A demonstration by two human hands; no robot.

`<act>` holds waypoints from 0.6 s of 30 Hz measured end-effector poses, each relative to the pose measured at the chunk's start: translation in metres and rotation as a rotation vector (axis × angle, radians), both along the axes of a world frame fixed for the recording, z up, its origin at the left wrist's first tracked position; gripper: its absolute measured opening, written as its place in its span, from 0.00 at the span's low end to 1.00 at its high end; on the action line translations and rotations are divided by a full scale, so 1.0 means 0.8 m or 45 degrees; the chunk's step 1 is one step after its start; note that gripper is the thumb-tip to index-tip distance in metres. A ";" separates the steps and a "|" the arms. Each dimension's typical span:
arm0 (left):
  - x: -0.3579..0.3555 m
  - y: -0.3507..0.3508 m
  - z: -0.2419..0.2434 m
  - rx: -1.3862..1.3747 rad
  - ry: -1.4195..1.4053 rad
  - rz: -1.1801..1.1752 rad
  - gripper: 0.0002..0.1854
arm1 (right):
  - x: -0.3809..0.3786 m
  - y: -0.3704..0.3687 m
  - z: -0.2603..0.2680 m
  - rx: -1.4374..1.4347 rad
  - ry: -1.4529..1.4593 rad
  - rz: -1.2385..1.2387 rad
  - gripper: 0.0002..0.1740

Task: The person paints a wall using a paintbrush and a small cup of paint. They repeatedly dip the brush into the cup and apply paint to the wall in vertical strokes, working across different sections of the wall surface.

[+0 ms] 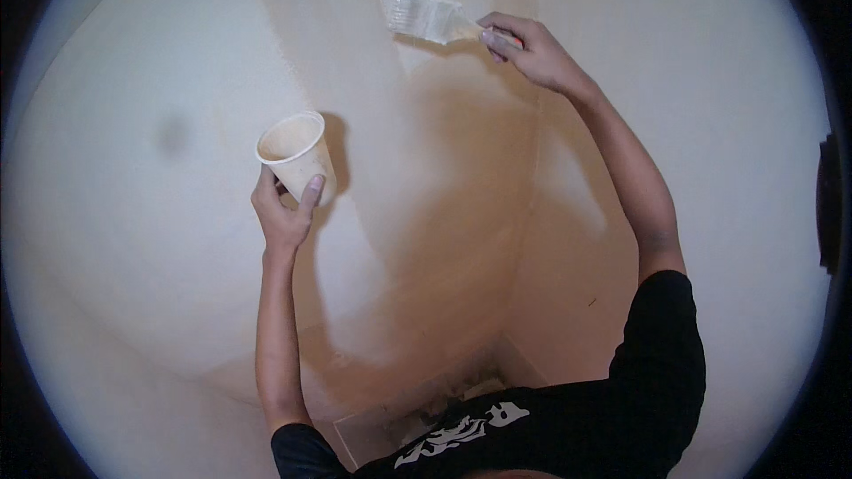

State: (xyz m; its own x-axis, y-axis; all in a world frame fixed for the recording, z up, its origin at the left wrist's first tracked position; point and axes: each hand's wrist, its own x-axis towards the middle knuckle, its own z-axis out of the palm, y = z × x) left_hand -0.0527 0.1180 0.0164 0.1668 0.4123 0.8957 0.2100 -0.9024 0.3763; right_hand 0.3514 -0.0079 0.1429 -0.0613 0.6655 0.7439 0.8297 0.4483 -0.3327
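My left hand (287, 203) grips a cream-coloured cup (303, 163) from below, thumb on its near side. The cup tilts so that its mouth faces up and left; pale residue coats the inside, and the depth of any contents cannot be told. Higher up and to the right, my right hand (522, 46) holds a flat paintbrush (432, 18) by its handle. White paint covers the bristles, which point left against or very near the wall (452, 146). A darker, damp-looking band (283, 20) runs down the wall left of the brush.
A wall corner (534, 166) runs down to the right of the brush, with a second wall (719, 113) beyond it. Low down, partly behind my black shirt, is a stained floor area (459, 389). A dark object (827, 203) shows at the right rim.
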 end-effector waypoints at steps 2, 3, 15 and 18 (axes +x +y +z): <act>0.001 0.032 -0.011 0.108 -0.042 0.031 0.29 | 0.019 0.018 0.014 0.109 -0.148 -0.118 0.22; 0.004 0.047 -0.024 0.126 -0.051 0.020 0.29 | 0.029 0.030 0.018 0.176 -0.225 -0.195 0.22; 0.048 0.193 -0.076 0.286 -0.416 0.010 0.43 | 0.073 0.143 0.163 0.228 -0.506 -0.631 0.39; 0.067 0.236 -0.097 0.311 -0.466 -0.046 0.45 | 0.108 0.194 0.158 0.199 -0.424 -0.726 0.47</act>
